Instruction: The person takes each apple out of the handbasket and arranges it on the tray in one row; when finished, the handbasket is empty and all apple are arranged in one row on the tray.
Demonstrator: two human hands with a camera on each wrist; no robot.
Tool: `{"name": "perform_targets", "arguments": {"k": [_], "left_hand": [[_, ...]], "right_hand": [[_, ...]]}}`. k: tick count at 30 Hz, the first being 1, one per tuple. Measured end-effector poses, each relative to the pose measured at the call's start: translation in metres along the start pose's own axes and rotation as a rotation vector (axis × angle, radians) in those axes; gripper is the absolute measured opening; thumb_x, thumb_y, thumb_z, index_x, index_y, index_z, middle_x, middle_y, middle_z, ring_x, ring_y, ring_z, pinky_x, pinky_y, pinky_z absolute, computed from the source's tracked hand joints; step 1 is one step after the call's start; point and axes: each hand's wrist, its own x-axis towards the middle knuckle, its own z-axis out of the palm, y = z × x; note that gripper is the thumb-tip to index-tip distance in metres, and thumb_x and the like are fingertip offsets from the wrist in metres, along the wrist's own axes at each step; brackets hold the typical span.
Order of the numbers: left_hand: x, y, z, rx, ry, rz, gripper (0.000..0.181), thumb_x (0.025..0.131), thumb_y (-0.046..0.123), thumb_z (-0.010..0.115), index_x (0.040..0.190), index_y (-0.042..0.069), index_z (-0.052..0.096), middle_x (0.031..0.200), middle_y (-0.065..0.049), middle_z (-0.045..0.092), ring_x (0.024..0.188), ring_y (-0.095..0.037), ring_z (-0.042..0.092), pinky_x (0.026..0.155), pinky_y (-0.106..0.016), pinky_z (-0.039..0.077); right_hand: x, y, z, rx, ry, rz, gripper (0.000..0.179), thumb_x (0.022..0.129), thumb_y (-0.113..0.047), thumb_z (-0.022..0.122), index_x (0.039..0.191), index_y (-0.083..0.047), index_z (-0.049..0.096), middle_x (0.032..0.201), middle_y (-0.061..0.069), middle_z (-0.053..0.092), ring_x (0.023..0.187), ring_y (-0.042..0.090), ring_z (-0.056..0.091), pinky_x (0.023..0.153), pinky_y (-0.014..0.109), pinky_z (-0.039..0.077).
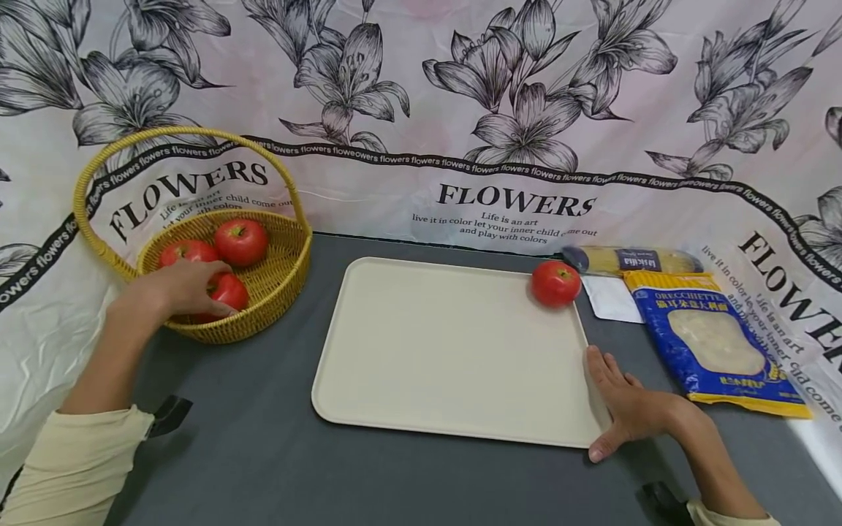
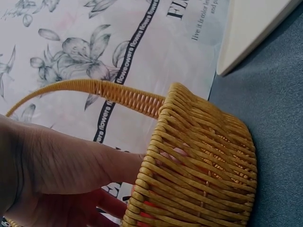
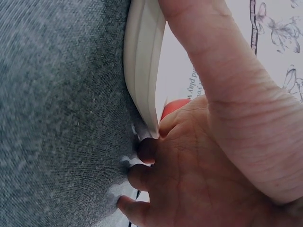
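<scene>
My left hand reaches over the rim of a yellow woven basket and grips a red tomato between thumb and fingers. Beside it in the basket lie more tomatoes, one at the back and one partly behind the hand. In the left wrist view the basket wall hides most of the fingertips. My right hand lies against the near right corner of a cream tray, fingers extended along its edge. A single tomato sits at the tray's far right corner.
Right of the tray lies a blue and yellow pasta bag. Behind it are a long clear pack of pasta and a white card-like piece. A flower-printed cloth rises along the back of the grey tabletop.
</scene>
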Motion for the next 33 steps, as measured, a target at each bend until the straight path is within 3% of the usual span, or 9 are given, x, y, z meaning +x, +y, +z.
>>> {"name": "perform_targets", "arguments": {"k": [5, 9, 17, 22, 29, 33], "left_hand": [[-0.001, -0.001, 0.002, 0.006, 0.054, 0.019, 0.071, 0.087, 0.038, 0.081, 0.135, -0.008, 0.058, 0.119, -0.028, 0.069, 0.104, -0.043, 0.066, 0.091, -0.063, 0.054], [0.000, 0.003, 0.001, -0.004, 0.116, 0.017, 0.075, 0.085, 0.041, 0.083, 0.136, -0.007, 0.056, 0.115, -0.025, 0.070, 0.102, -0.042, 0.064, 0.089, -0.061, 0.054], [-0.006, 0.015, -0.012, -0.057, 0.264, -0.028, 0.091, 0.084, 0.047, 0.085, 0.149, -0.003, 0.046, 0.126, -0.036, 0.062, 0.112, -0.051, 0.060, 0.092, -0.064, 0.053], [-0.011, 0.024, -0.016, -0.093, 0.350, -0.034, 0.092, 0.084, 0.044, 0.085, 0.153, 0.000, 0.041, 0.134, -0.037, 0.056, 0.117, -0.053, 0.055, 0.092, -0.066, 0.053], [-0.019, 0.045, -0.020, -0.136, 0.547, -0.016, 0.079, 0.086, 0.039, 0.084, 0.149, 0.008, 0.047, 0.130, -0.031, 0.060, 0.111, -0.051, 0.057, 0.087, -0.069, 0.055], [-0.024, 0.055, -0.026, -0.131, 0.596, -0.035, 0.080, 0.086, 0.040, 0.084, 0.150, 0.008, 0.048, 0.137, -0.032, 0.056, 0.121, -0.054, 0.050, 0.093, -0.072, 0.051]], "right_hand": [[-0.001, -0.001, 0.000, 0.020, -0.005, -0.002, 0.162, 0.066, -0.057, 0.093, 0.158, 0.009, -0.023, 0.165, 0.039, -0.023, 0.152, 0.063, -0.018, 0.114, 0.085, -0.006], [-0.001, -0.001, 0.001, 0.037, -0.008, -0.002, 0.162, 0.066, -0.056, 0.093, 0.158, 0.008, -0.024, 0.165, 0.038, -0.024, 0.152, 0.062, -0.020, 0.114, 0.084, -0.007], [-0.001, 0.000, -0.001, 0.035, -0.001, -0.006, 0.163, 0.066, -0.055, 0.094, 0.158, 0.008, -0.025, 0.165, 0.038, -0.025, 0.152, 0.062, -0.020, 0.114, 0.084, -0.007], [0.000, 0.000, -0.001, 0.028, -0.005, 0.003, 0.163, 0.066, -0.057, 0.093, 0.158, 0.008, -0.025, 0.165, 0.038, -0.025, 0.152, 0.062, -0.020, 0.114, 0.084, -0.007], [-0.001, -0.001, -0.001, 0.015, -0.008, 0.011, 0.163, 0.066, -0.058, 0.093, 0.158, 0.008, -0.025, 0.165, 0.038, -0.024, 0.152, 0.063, -0.018, 0.114, 0.085, -0.005], [-0.001, -0.003, -0.002, 0.013, -0.014, 0.016, 0.163, 0.066, -0.058, 0.093, 0.158, 0.008, -0.025, 0.165, 0.038, -0.024, 0.152, 0.063, -0.019, 0.114, 0.084, -0.006]]}}
